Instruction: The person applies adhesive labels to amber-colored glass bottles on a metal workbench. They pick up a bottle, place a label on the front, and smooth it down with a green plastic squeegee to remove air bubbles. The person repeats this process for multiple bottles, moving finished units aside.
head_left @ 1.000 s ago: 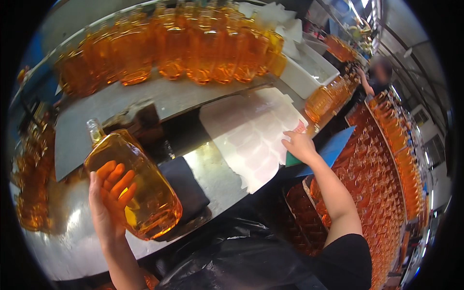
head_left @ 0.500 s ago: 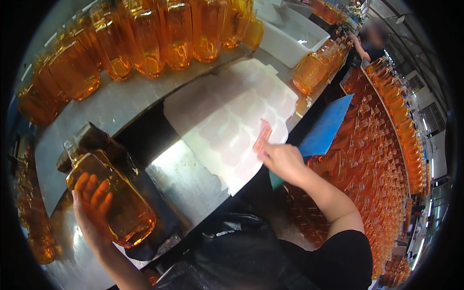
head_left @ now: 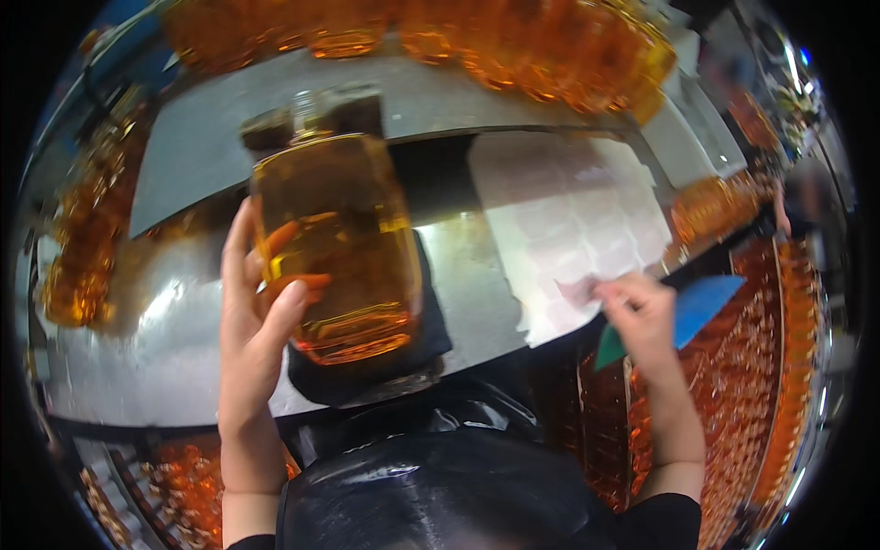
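A flat glass bottle of amber liquid lies tilted on a dark padded rest, its clear neck against a dark notched block. My left hand wraps the bottle's left edge, thumb at the front and fingers showing through the glass. Over to the right, my right hand pinches a thin pinkish label at the near edge of a white label sheet. Motion blur hides whether that label is fully off the sheet.
Amber bottles line the back of the metal bench. White bins stand at the far right, with another bottle close by. A blue sheet sticks out beyond the bench edge. Many bottles fill the right side; a person is behind them.
The view has turned, so the bench appears shifted right. My left hand has closed around the bottle's edge. My right hand has come to the sheet's near edge, still pinching a pink label.
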`<state>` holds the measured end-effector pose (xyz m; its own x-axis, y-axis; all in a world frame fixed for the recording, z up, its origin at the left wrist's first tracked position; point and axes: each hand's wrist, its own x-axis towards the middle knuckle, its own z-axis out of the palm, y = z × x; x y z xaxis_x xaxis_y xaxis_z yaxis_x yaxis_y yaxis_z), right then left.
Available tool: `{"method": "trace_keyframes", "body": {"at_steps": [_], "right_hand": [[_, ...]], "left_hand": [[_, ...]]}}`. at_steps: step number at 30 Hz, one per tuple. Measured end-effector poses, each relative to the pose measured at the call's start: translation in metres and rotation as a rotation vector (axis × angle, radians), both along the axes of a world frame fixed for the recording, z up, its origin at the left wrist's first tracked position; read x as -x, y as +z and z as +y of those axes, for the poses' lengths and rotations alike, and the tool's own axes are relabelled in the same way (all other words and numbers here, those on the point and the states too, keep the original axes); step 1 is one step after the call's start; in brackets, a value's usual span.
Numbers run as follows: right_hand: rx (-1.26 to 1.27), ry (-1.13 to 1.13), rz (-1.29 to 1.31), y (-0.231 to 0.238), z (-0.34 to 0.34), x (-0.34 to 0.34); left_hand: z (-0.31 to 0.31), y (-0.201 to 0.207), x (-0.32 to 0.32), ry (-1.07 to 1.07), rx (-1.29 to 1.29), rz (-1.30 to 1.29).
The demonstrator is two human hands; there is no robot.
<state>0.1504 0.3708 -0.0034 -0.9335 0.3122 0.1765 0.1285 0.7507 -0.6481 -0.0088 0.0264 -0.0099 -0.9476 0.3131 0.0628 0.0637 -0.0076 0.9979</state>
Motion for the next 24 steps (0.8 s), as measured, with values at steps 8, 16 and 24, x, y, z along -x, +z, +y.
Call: {"method": "trace_keyframes", "body": {"at_steps": [8, 16, 24], "right_hand": [[-0.68, 0.751, 0.703, 0.088, -0.126, 0.143], [-0.73, 0.928, 0.475, 0.056, -0.131, 0.135], [-0.769, 0.608, 0.076, 0.062, -0.14, 0.147]], "left_hand": [[-0.008, -0.001, 0.0, -0.117, -0.227, -0.094], [-0.019, 0.006, 0.012, -0.1, 0.29, 0.406], [0.001, 0.031, 0.016, -0.032, 0.803, 0.595]]}}
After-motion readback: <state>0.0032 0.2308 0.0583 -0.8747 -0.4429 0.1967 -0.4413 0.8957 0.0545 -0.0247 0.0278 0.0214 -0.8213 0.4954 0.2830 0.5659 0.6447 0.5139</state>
